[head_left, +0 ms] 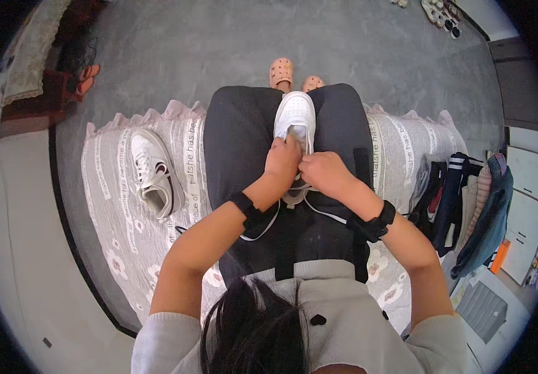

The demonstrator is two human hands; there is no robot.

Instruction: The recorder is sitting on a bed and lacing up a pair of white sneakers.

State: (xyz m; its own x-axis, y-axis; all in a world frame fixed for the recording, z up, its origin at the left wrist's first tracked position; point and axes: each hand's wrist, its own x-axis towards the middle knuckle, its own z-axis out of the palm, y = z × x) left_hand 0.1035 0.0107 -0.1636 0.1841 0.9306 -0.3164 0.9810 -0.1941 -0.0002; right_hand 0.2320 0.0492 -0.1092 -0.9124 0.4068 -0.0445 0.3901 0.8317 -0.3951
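Observation:
A white sneaker (296, 111) rests on my lap, its toe pointing away from me. My left hand (283, 161) is closed on the sneaker, with its fingertips at the front opening by the tongue. Beside it, my right hand (326, 172) pinches at the sneaker's right edge; what lies between those fingers is hidden. Loose white shoelace (326, 214) trails from the sneaker toward me on both sides, across my dark trousers. A second white sneaker (154, 174) with a dark side mark, laced, lies to my left on the patterned cover.
I sit on a grey printed cover (104, 181) with a ruffled edge. Orange clogs (281, 71) are on my feet on the grey floor. Folded clothes (453, 199) are stacked at right, near white drawers (524, 215). More shoes (440, 15) stand far right.

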